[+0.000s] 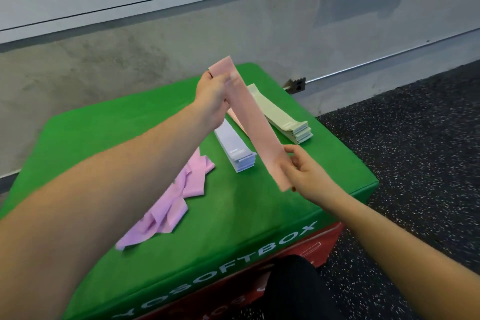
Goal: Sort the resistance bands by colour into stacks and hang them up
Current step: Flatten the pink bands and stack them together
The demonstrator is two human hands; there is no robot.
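Sorting is under way: both hands, left hand (211, 92) and right hand (302, 167), pinch a peach band (255, 125) taut by its ends, next needing laying on the peach stack (237, 120)

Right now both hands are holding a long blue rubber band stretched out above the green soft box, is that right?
Not quite: the long rubber band is pale pink, not blue. The head view shows the left hand and right hand holding it stretched out above the green soft box.
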